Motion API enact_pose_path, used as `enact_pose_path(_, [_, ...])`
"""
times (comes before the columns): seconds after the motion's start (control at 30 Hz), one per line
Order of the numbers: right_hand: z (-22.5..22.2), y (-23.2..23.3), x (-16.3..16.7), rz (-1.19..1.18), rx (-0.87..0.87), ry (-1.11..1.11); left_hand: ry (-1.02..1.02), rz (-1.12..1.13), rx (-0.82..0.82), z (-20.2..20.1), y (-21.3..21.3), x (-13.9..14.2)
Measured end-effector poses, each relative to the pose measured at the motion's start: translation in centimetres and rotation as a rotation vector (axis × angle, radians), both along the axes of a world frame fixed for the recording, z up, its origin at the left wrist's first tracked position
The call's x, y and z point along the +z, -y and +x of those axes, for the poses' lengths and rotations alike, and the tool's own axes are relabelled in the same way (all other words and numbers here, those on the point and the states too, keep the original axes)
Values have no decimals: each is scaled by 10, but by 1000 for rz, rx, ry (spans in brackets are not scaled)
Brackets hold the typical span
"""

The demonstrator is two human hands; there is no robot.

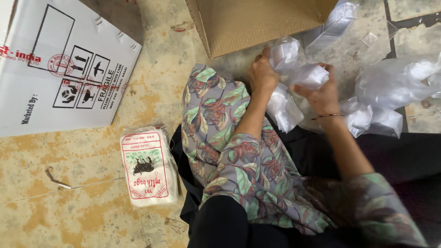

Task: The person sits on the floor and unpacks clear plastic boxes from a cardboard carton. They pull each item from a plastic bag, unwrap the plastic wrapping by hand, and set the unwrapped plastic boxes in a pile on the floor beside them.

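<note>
both hands on a crumpled white plastic bag, just in front of the brown carton.
left hand (262,73) closed on the white plastic bag (294,76) at its top; right hand (321,94) grips its lower side, fingers curled. brown carton (248,23) just beyond; printed bag packet (148,166) lies well apart on the floor.

Glossy plastic bags (294,76); matt cardboard box (257,23)
</note>
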State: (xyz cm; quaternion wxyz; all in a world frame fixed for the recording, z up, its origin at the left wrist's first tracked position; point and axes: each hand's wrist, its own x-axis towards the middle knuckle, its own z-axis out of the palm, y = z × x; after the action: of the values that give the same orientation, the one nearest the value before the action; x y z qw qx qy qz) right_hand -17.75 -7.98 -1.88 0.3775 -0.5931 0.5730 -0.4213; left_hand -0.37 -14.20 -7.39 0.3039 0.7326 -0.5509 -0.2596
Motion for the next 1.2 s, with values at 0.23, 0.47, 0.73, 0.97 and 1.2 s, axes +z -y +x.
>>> enact_pose_path(0.23, [7,-3,-61,-134,-113,-421,-42,20,-8,-8,1,7])
enact_pose_path(0.47, [-17,-40,28,-149,-148,-129,15,33,-99,-22,7,-12])
enact_pose_path(0.73, [-11,16,80,-294,216,-615,-34,32,-338,-28,-1,-18])
enact_pose_path(0.97, [2,17,2,131,193,185,-37,153,-294,-22,-8,19])
enact_pose_path(1.2, [-8,16,-26,216,272,113,-77,231,-257,-20,-1,16])
